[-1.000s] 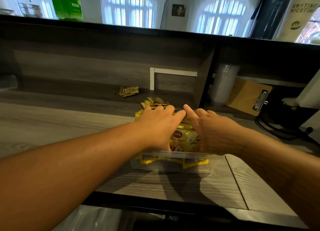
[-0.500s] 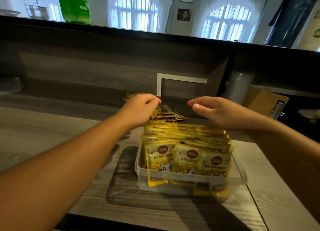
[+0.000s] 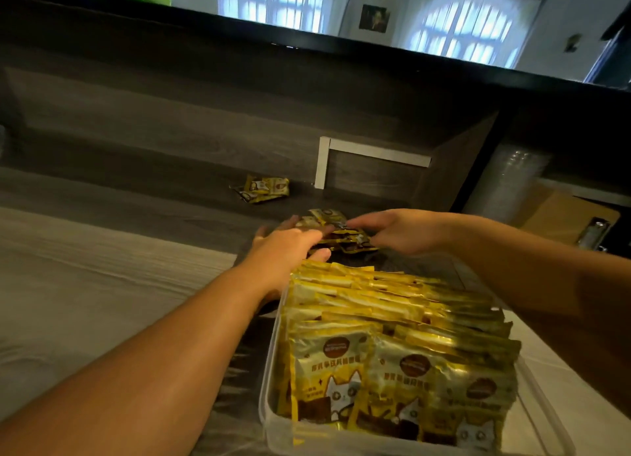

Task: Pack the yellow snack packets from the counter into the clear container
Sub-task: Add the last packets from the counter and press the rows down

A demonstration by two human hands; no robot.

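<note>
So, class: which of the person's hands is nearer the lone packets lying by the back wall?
Left. The left hand is below and slightly right of the lone packets; the right hand lies farther right, over the nearer pile.

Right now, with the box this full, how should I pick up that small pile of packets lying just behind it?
Take the pile by its two short ends, left hand and right hand closing in from either side. The packets lie flat and loosely overlapped, so squeezing them together and lifting over the box looks safest.
</note>
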